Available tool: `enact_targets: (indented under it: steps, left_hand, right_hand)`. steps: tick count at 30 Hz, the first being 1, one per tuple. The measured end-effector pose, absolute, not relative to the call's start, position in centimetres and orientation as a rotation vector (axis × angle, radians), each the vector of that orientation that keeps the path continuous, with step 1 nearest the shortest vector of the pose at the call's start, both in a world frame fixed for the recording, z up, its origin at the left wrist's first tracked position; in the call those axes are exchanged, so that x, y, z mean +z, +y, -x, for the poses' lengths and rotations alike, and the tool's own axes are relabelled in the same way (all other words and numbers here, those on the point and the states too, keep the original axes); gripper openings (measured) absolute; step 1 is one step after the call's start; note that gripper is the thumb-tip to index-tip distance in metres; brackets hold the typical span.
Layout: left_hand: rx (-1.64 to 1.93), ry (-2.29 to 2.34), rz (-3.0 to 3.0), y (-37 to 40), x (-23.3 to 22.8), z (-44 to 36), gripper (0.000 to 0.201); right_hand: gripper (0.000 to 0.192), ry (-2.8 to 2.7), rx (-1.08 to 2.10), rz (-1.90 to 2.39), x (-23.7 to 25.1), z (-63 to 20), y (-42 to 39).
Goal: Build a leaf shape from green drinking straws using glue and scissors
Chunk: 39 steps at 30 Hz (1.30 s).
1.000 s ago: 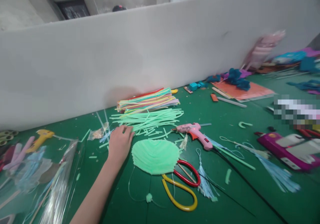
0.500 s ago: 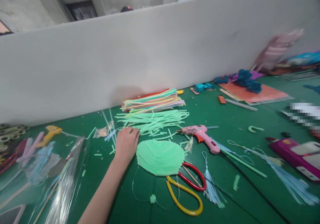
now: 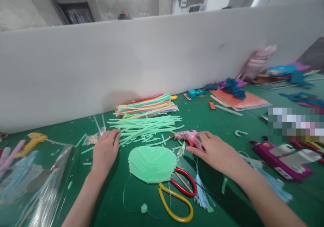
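Note:
My left hand rests flat on the green table, fingers touching the left ends of a loose pile of mint green straws. My right hand lies over the handle of a pink glue gun, whose nozzle points left. Between the hands lies a round mint green fan-shaped piece made of straws. Scissors with red and yellow handles lie just below it. A pale blue tassel lies beside the scissors.
A stack of mixed-colour straws sits against the white partition wall. Clear plastic bags and a yellow glue gun lie at left. A purple box, orange sheets and blue pieces fill the right side.
My right hand has come into view and settled on the pink glue gun. My left hand has slid slightly left along the straw ends.

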State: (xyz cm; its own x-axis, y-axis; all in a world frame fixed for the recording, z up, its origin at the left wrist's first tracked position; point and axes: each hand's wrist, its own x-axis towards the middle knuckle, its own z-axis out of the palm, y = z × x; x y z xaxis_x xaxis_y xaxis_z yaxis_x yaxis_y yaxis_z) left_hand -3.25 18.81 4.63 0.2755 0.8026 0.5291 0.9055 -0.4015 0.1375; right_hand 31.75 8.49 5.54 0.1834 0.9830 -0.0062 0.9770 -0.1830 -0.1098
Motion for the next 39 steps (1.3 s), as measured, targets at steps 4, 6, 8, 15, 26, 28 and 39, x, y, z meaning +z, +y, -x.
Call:
enact_targets:
  steps: [4,6,8,15,26,28,39]
  left_hand:
    - [-0.829,-1.595,2.383,18.9,4.3,3.1,0.026]
    - [-0.841,-1.600,2.392,18.8,4.2,2.9,0.026]
    - [-0.846,-1.606,2.401,18.7,4.2,2.7,0.026]
    - [-0.833,-1.668,2.398,18.1,4.1,1.5,0.025]
    - [-0.667,-1.799,2.456,17.7,2.5,-0.2,0.028]
    - [-0.655,-1.818,2.465,17.9,2.1,-0.1,0.029]
    - [-0.788,-1.820,2.487,17.9,2.4,0.0,0.031]
  right_hand:
    - [0.049,-1.941,0.213,2.484,4.6,-31.7,9.8]
    - [0.041,-1.959,0.250,2.403,4.1,-32.0,10.0]
    - [0.029,-1.969,0.264,2.345,4.0,-32.5,10.0]
    - [0.015,-1.877,0.199,2.231,4.2,-34.4,9.8]
    - [0.019,-1.746,0.082,2.525,5.6,-35.7,9.2]
    - [0.019,-1.728,0.057,2.612,5.9,-35.6,9.3]
    - [0.022,-1.629,0.209,2.756,5.6,-35.9,9.6]
